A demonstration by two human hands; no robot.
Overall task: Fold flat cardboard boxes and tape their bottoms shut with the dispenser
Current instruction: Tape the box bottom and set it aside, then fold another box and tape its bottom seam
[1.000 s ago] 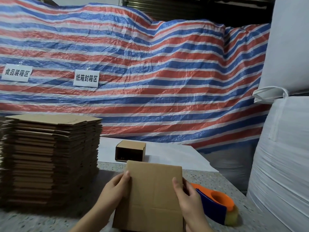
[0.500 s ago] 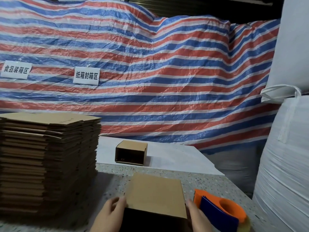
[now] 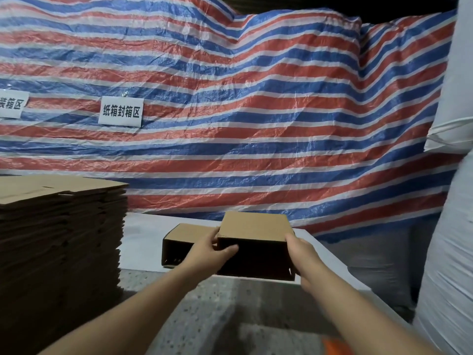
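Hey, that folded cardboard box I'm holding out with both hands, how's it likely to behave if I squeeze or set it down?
The box looks empty and open toward the camera, so it is probably light. With the left hand and right hand gripping its sides, thin walls may flex inward if squeezed. Its flat faces suggest it would sit steady, not roll, beside the other box.

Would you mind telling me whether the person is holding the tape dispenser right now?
No, both the left hand and the right hand grip the sides of an opened cardboard box.
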